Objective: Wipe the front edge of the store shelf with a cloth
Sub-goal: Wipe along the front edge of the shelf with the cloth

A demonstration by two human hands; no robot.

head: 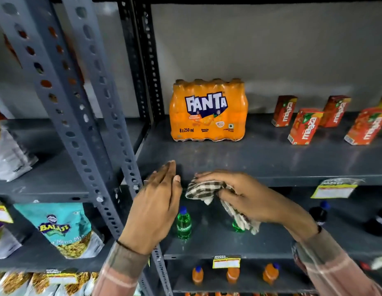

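A dark grey metal shelf runs across the view, and its front edge [292, 180] faces me. My right hand [247, 197] presses a brown and white checked cloth [204, 190] against that edge, near its left end. Part of the cloth hangs down below the hand. My left hand [158, 201] rests flat beside it, fingers together, its fingertips on the shelf's left front corner and holding nothing.
On the shelf stand an orange Fanta pack [208, 110] and several red Maaza cartons [304, 127]. Yellow price tags [333, 189] hang on the edge to the right. Perforated uprights [79, 116] rise at left. A green Sprite bottle [183, 224] and dark bottles sit one shelf below.
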